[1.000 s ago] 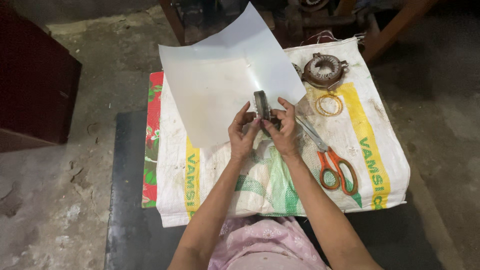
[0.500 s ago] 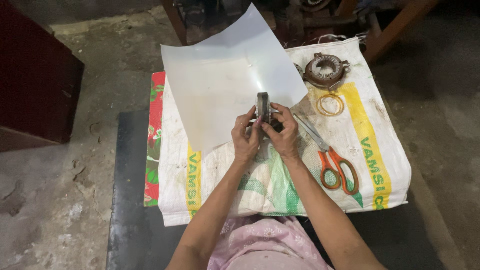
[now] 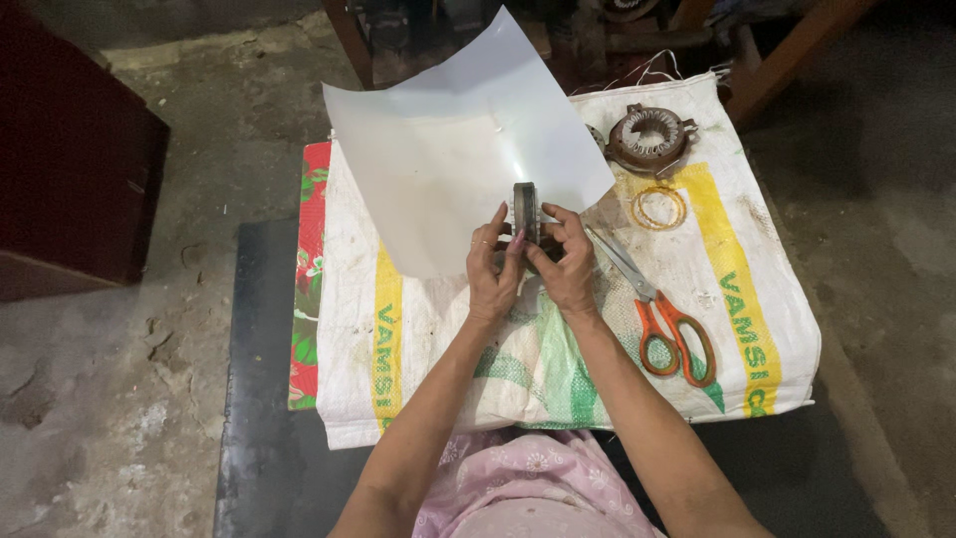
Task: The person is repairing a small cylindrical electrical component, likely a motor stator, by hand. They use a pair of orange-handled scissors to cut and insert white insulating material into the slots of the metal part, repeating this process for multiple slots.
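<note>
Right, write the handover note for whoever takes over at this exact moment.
Left hand: gripping the small dark metal block from the left.
Right hand: gripping the same block from the right.
The block stands on edge against the lower border of the white sheet, which lies on the woven sack.
The orange-handled scissors, the round metal winding part and the thin wire ring lie untouched to the right.
Sheet shows no cut.

Head view, steeply down, close overhead
</note>
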